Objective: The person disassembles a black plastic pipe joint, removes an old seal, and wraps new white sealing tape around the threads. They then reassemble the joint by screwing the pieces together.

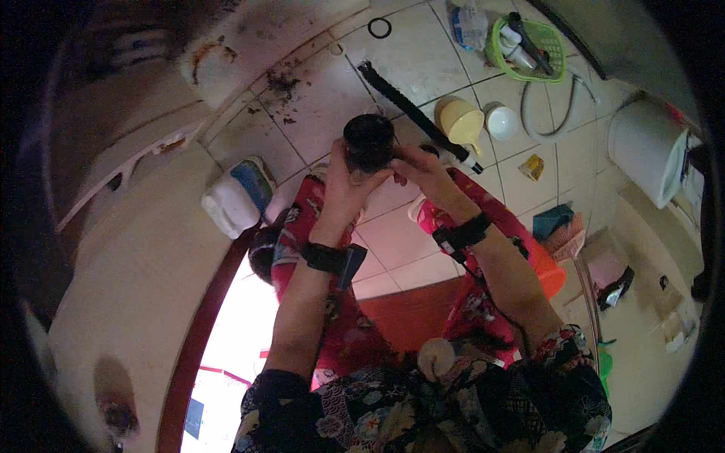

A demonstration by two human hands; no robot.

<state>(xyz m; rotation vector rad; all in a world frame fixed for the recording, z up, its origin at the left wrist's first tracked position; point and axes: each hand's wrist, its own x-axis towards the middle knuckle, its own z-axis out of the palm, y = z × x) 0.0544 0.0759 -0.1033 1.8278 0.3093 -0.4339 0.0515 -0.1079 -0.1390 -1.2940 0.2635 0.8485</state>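
Looked like a home's washroom or utility room — could not be told exactly which. Had pale square floor tiles point(411, 49), dirt-stained in places, plus household wares — a cream plastic dipper point(458, 118) beside a small white round bowl point(501, 122), a looped grey flexible hose point(526, 113), a lime-green plastic basket point(559, 59), a pink-bristled broom point(568, 240).
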